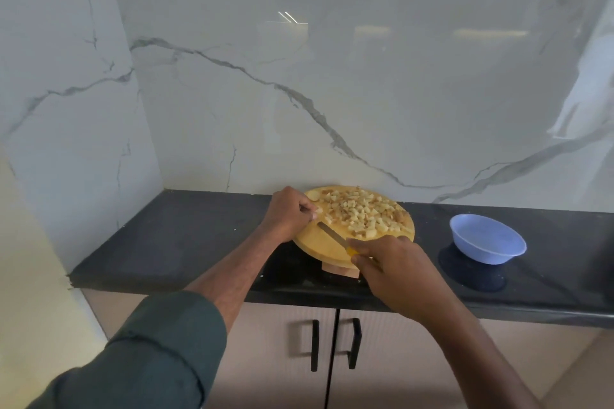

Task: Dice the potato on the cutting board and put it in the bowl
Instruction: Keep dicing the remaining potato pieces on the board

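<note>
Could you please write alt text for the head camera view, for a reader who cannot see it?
A person dices potato on a round wooden cutting board: the right hand grips a yellow-handled knife, the left hand pinches a potato piece. Diced potato covers the board; a blue bowl sits on the black counter to the right.

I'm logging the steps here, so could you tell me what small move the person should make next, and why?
Probably bring the knife down through the small potato piece that the left hand pinches. The right hand holds the blade just beside it, most of the potato lies diced on the board, and the bowl holds none.
</note>
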`<control>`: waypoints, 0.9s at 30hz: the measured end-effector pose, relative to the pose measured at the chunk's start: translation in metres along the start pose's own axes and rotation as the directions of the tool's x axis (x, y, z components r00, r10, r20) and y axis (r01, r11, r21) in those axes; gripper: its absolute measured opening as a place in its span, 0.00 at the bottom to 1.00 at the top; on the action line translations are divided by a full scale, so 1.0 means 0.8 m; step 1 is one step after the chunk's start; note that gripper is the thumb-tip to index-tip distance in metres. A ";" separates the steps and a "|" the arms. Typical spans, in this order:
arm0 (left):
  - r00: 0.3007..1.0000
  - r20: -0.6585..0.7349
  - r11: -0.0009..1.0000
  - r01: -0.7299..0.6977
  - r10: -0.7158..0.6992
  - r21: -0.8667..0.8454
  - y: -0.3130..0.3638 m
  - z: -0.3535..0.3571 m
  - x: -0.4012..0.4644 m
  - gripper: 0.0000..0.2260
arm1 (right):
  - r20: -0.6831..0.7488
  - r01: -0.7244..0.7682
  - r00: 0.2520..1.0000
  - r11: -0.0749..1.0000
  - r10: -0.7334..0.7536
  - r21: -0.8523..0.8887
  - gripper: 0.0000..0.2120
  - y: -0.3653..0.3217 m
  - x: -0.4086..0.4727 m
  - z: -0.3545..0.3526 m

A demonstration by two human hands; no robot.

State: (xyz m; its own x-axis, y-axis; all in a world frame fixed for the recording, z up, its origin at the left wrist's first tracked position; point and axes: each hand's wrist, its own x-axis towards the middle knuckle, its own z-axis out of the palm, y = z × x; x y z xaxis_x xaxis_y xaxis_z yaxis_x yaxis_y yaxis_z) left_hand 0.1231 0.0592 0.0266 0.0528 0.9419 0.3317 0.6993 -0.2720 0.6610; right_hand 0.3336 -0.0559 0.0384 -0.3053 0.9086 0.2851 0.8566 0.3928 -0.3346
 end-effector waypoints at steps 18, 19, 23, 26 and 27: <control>0.999 0.006 0.998 0.052 -0.052 0.039 -0.024 -0.024 0.040 0.11 | -0.045 -0.024 0.999 0.986 0.017 -0.164 0.17 -0.037 0.054 0.035; 0.999 0.026 0.996 0.045 -0.047 0.076 -0.024 -0.022 0.045 0.12 | -0.055 -0.062 0.997 0.985 0.054 -0.158 0.16 -0.034 0.055 0.035; 0.990 0.105 0.972 0.063 -0.089 0.227 -0.017 -0.011 0.061 0.14 | -0.087 -0.141 0.988 0.979 0.129 -0.148 0.16 -0.023 0.050 0.035; 0.988 0.112 0.957 0.068 -0.103 0.280 -0.012 0.001 0.070 0.15 | -0.097 -0.147 0.986 0.980 0.135 -0.133 0.16 -0.020 0.048 0.034; 0.990 0.102 0.954 0.069 -0.102 0.292 -0.011 0.003 0.072 0.14 | -0.103 -0.150 0.985 0.980 0.137 -0.134 0.16 -0.018 0.048 0.034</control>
State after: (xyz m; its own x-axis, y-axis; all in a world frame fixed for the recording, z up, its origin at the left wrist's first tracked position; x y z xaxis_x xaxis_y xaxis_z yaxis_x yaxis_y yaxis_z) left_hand 0.1219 0.1167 0.0381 0.0531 0.9799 0.1923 0.8788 -0.1373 0.4570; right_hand 0.2980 -0.0227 0.0299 -0.1408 0.9344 0.3273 0.9405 0.2294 -0.2505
